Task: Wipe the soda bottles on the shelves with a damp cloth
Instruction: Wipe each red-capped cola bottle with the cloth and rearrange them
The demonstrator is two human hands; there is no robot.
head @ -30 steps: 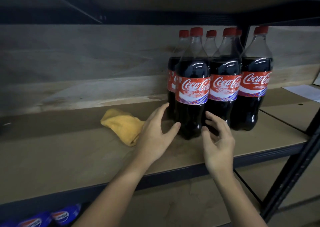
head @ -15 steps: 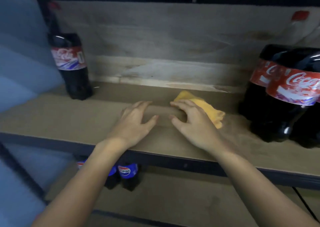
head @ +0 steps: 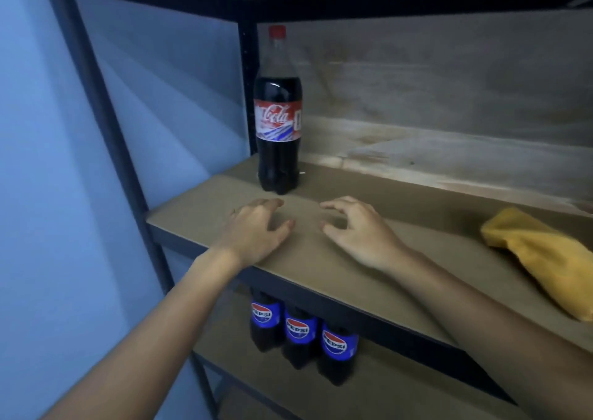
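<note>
A Coke bottle [head: 278, 111] stands upright at the far left corner of the shelf [head: 337, 259], beside the dark rear post [head: 247, 92], red cap on and label facing the camera. Both hands are over the bare board just near of it, holding nothing. The left hand [head: 256, 230] is palm down near the shelf's front edge, fingers loosely bent and slightly spread, the tips pointing toward the bottle's base without touching it. The right hand [head: 356, 230] is beside it to the right, fingers more curled and apart, the thumb held away from the rest; whether the fingertips press the board cannot be told. The two hands are near each other but apart.

The cloth [head: 545, 256], yellow and bunched, lies on the same shelf well to the right of the right hand, untouched. On the lower shelf, three Pepsi bottles [head: 301, 333] stand in a row, touching, their tops hidden by the board above. A blue wall [head: 48, 163] lies left.
</note>
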